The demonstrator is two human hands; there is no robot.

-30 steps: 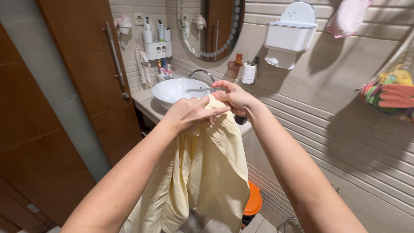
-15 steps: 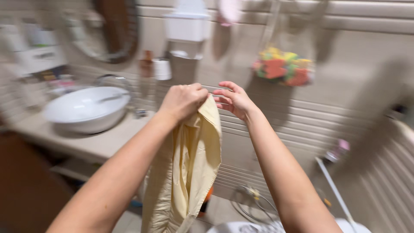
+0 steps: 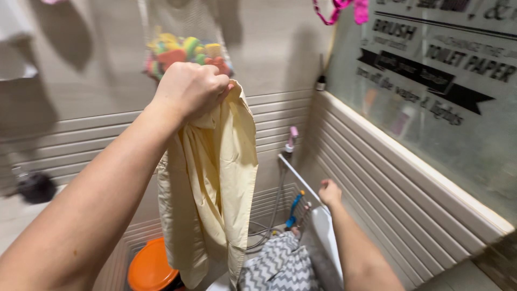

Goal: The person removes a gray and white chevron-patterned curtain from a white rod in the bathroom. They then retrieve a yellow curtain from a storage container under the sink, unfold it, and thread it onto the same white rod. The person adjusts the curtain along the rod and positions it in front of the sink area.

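My left hand (image 3: pixel 189 89) is raised in a fist, shut on the top edge of a pale yellow shirt (image 3: pixel 211 188) that hangs straight down from it. My right hand (image 3: pixel 329 192) is low at the right, reaching down to the upper edge of a white lid or panel (image 3: pixel 323 231); whether its fingers grip the edge is unclear. Below the shirt lies a grey and white zigzag cloth (image 3: pixel 277 267).
A mesh bag of colourful toys (image 3: pixel 186 51) hangs on the tiled wall behind my fist. An orange lid (image 3: pixel 148 267) sits low left. A hand sprayer with hose (image 3: pixel 291 140) hangs on the wall. A frosted glass panel with lettering (image 3: pixel 431 91) fills the right.
The view has swung right, away from the basin. My right hand let go of the shirt and dropped to the white panel. My left hand alone holds the shirt, lifted higher.
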